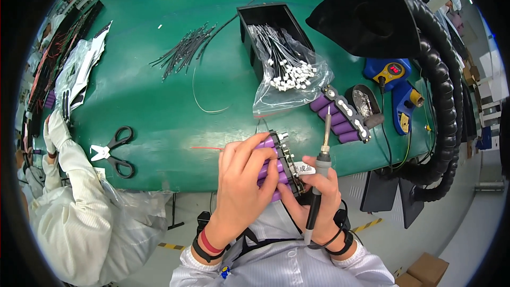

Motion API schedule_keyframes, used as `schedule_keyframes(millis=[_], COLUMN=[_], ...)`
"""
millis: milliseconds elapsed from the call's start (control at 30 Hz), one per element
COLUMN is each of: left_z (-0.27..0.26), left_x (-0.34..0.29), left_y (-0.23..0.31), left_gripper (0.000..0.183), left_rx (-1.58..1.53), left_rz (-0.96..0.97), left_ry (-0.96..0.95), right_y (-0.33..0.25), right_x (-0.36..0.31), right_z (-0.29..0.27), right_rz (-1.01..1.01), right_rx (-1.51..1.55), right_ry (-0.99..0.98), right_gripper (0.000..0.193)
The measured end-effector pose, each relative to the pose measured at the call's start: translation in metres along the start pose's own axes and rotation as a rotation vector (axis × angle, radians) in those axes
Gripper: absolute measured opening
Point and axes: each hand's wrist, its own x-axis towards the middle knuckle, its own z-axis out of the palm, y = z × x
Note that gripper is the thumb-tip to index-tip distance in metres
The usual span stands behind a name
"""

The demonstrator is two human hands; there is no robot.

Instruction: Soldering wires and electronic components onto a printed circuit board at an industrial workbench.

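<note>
In the head view, a battery pack of purple cylindrical cells [263,172], with a slim circuit board [289,166] along its right side, is held between the two hands at the near edge of the green counter [143,109]. The fingers of the left hand [240,172] are clamped on the pack, curled over its left side and upper end, with purple showing between them. The fingers of the right hand [319,194] are closed around a soldering iron with a grey and black handle [314,210]; its bare metal tip points up, away from the pack. One right-hand digit reaches to the pack's lower right edge, though whether it presses there I cannot tell. A white label [305,168] sits between the board and that hand. A thin red wire [206,148] runs out to the left of the left hand.

Farther up and right lies a second purple-celled pack with a black end frame [340,119], apart from both hands. Black-handled scissors [114,151] lie well to the left.
</note>
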Motion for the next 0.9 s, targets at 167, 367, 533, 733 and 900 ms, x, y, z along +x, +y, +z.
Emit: schedule_keyframes(millis=[167, 367, 533, 733, 900], left_z=[0.003, 0.003, 0.0, -0.001, -0.004], left_x=[0.0, 0.003, 0.009, 0.015, 0.016], left_y=[0.003, 0.006, 0.004, 0.002, -0.002], left_gripper=[0.018, 0.022, 0.025, 0.029, 0.027], left_rx=[0.04, 0.118, 0.123, 0.134, 0.144], left_rz=[-0.004, 0.045, 0.118, 0.246, 0.252], left_ry=[-0.07, -0.101, -0.104, -0.149, -0.198], right_y=[-0.001, 0.001, 0.017, 0.019, 0.015], right_x=[-0.007, -0.002, -0.017, -0.026, -0.021], right_z=[-0.013, -0.048, -0.068, -0.075, -0.075], right_rz=[-0.035, -0.085, -0.075, 0.221, 0.357], right_rx=[-0.157, -0.185, 0.005, 0.182, 0.183], right_ry=[-0.065, -0.24, -0.192, -0.083, -0.007], right_gripper=[0.045, 0.049, 0.041, 0.054, 0.06])
